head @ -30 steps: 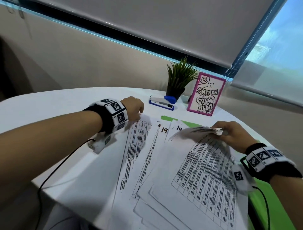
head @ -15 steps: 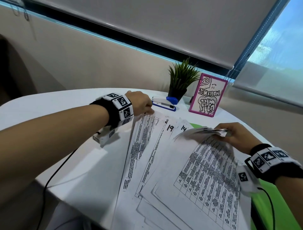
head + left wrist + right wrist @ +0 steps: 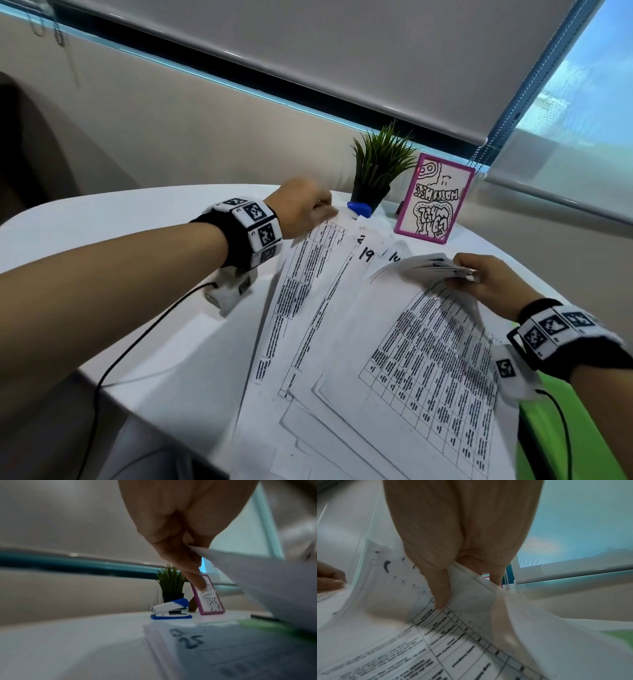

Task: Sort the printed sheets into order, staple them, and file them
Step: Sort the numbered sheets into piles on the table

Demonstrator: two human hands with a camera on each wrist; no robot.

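Several printed sheets [image 3: 346, 342] with tables and handwritten numbers lie fanned across the white table [image 3: 102, 226]. My left hand [image 3: 301, 209] pinches the far corner of the leftmost sheet [image 3: 257, 582] and holds it lifted off a sheet marked 25 [image 3: 190, 641]. My right hand [image 3: 486, 284] grips the top edge of a small stack of sheets [image 3: 471, 608], bent upward, thumb on top. A blue and white stapler [image 3: 171, 609] sits behind the papers, mostly hidden by paper in the head view.
A small potted plant [image 3: 380, 168] and a pink-framed picture [image 3: 433, 198] stand at the table's far edge by the window. A green folder [image 3: 561, 431] lies under the papers at the right. A black cable [image 3: 130, 346] runs off the near left edge.
My left hand has moved forward and up toward the stapler, lifting the leftmost sheet's corner. My right hand stays gripping its raised stack.
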